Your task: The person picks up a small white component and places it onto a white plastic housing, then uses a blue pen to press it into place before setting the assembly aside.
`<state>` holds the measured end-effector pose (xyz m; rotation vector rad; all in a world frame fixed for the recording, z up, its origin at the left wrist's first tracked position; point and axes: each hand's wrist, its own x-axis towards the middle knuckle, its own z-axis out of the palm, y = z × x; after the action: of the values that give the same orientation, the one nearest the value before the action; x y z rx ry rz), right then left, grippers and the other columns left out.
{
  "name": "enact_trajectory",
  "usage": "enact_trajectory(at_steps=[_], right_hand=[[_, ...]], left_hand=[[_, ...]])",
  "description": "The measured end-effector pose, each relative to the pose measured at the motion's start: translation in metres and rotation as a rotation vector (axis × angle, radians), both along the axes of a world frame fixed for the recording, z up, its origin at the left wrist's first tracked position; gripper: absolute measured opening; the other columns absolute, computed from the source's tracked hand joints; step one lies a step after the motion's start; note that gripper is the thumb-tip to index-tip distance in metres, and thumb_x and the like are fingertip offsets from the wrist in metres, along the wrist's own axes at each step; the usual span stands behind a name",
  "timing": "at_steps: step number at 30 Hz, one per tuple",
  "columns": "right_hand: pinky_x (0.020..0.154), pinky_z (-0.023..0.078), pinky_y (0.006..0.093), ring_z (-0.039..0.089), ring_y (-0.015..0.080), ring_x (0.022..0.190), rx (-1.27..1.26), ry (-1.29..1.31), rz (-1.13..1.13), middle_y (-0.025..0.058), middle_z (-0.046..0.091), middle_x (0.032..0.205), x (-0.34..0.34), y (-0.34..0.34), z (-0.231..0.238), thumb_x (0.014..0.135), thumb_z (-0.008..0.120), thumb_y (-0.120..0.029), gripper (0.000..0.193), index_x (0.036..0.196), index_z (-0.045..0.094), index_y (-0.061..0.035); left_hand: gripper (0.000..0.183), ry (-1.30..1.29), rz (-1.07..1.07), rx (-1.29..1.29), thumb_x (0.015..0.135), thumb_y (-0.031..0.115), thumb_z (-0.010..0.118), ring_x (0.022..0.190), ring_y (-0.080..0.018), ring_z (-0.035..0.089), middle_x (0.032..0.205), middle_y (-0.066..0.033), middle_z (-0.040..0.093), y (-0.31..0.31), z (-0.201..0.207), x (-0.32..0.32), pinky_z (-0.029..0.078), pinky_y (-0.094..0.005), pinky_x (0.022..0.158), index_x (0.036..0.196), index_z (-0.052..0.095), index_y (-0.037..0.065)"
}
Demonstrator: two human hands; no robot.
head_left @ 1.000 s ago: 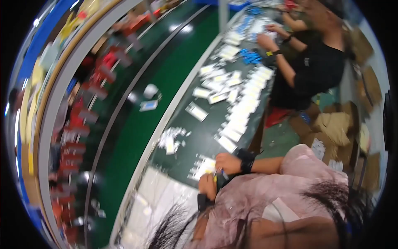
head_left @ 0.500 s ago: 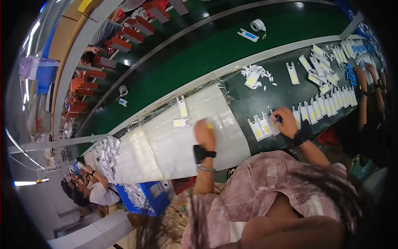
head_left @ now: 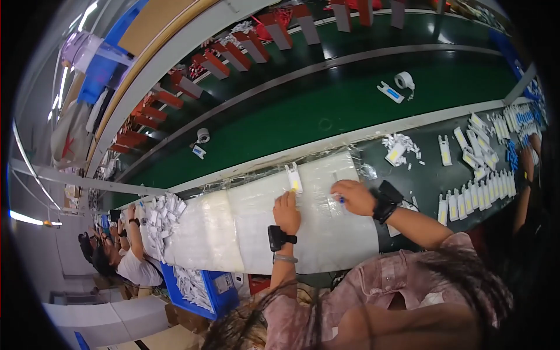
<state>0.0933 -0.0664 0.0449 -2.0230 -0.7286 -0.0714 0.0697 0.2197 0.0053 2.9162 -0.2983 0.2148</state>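
My left hand (head_left: 286,213) is over the pale plastic-covered mat, fingers curled down at the lower end of a flat white forked piece with a yellow patch (head_left: 294,175). Whatever lies under those fingers is hidden. To its right, my right hand (head_left: 356,197) is closed above the mat around a small dark, blue-tipped object (head_left: 342,199), mostly covered by the fingers. Beyond my right forearm stands a row of similar white forked pieces (head_left: 469,201); a few more are partly hidden behind that forearm.
Small white bits (head_left: 402,144) and a loose heap of forked pieces (head_left: 479,143) lie on the dark table. White parts (head_left: 160,221) pile at the mat's left end, above a blue bin (head_left: 219,289). Beyond runs a green belt (head_left: 315,111). Co-workers sit left and right.
My right hand has moved left from the row of pieces to over the mat. My left hand now reaches the forked piece; the second piece beside it no longer shows. The view has shifted.
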Motion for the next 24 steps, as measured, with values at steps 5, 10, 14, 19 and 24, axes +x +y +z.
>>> enact_trajectory(at_steps=[5,10,14,19,24], right_hand=[[0.084,0.052,0.0427,0.064,0.0328,0.099,-0.087,-0.075,0.059,0.0097,0.063,0.113,0.03,0.095,-0.011,0.085,0.061,-0.005,0.026,0.111,0.062,-0.0072],[0.077,0.054,0.0433,0.065,0.0334,0.093,-0.237,-0.076,0.105,0.0125,0.062,0.105,0.051,0.147,-0.028,0.086,0.063,-0.008,0.022,0.107,0.061,-0.0052],[0.072,0.053,0.0448,0.066,0.0327,0.087,-0.385,-0.17,0.1,0.013,0.061,0.1,0.054,0.152,-0.041,0.085,0.062,-0.011,0.017,0.102,0.06,-0.0068],[0.069,0.051,0.0468,0.066,0.0327,0.075,-0.635,-0.139,-0.039,0.0102,0.059,0.096,0.043,0.142,-0.038,0.085,0.065,-0.015,0.017,0.098,0.058,-0.0071],[0.071,0.054,0.0482,0.066,0.0363,0.08,-0.603,0.034,-0.036,0.0147,0.059,0.099,0.028,0.108,-0.034,0.086,0.065,-0.015,0.019,0.1,0.058,-0.005]], left_hand=[[0.056,0.021,0.02,0.011,0.072,0.006,0.07,0.108,-0.0331,0.058,0.121,-0.0089,0.062,0.006,0.009,-0.025,0.047,-0.0457,0.09,0.127,0.059,0.009],[0.048,-0.052,0.104,-0.13,0.07,0.009,0.071,0.107,-0.0339,0.057,0.116,-0.0121,0.06,0.024,0.001,-0.071,0.048,-0.0447,0.087,0.117,0.059,0.006],[0.051,-0.049,0.059,-0.187,0.066,0.006,0.072,0.114,-0.0374,0.053,0.118,-0.0129,0.059,0.032,0.017,-0.095,0.045,-0.0475,0.095,0.116,0.059,0.004],[0.056,0.043,0.025,-0.324,0.067,-0.001,0.069,0.116,-0.0401,0.051,0.123,-0.0173,0.058,0.05,0.019,-0.122,0.044,-0.0488,0.1,0.121,0.057,0.001],[0.047,-0.035,0.015,-0.329,0.068,-0.005,0.066,0.111,-0.0374,0.056,0.119,-0.0147,0.061,0.06,-0.006,-0.14,0.048,-0.0438,0.097,0.114,0.062,0.002]])
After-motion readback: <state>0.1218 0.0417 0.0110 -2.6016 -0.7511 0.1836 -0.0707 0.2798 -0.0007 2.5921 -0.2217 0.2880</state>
